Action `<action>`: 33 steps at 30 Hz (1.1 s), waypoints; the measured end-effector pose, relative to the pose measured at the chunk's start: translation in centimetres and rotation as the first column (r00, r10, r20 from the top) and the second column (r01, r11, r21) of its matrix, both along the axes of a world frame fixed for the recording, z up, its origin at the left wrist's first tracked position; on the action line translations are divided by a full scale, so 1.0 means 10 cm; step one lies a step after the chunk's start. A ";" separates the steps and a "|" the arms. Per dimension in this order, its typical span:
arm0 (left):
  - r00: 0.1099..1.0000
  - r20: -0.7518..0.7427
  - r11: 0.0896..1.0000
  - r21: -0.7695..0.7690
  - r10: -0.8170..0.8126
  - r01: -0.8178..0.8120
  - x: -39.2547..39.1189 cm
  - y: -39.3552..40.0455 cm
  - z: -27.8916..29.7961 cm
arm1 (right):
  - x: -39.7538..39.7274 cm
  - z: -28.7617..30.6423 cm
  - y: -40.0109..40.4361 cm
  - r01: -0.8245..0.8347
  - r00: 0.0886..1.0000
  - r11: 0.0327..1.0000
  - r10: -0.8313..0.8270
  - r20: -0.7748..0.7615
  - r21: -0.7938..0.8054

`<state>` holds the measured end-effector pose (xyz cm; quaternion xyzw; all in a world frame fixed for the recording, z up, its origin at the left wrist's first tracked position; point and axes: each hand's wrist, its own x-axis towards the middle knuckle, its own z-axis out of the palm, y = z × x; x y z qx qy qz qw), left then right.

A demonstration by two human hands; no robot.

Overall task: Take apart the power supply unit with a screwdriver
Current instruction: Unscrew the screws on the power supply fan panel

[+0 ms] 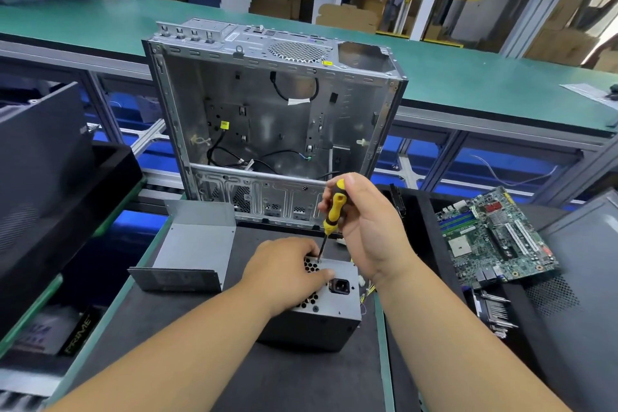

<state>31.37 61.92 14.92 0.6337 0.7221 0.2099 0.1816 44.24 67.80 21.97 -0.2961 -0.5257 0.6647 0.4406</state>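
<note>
Power supply unit | left hand grips | right hand grips upright screwdriver

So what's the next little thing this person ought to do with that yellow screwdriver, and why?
Probably turn the screwdriver to back out the screw. The right hand grips its handle, and the tip sits at the top face of the power supply unit, near the vent holes. The left hand grips the unit to steady it. The screw itself is too small to see.

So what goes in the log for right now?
step: unscrewing | right hand: grips screwdriver, tip on power supply unit | left hand: holds unit | case: behind
</note>
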 end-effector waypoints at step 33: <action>0.971 -0.011 0.865 -0.457 -0.237 0.206 -0.05 0.32 0.24 | -0.12 0.08 0.02 -0.069 0.997 0.990 0.063 -0.054 -0.123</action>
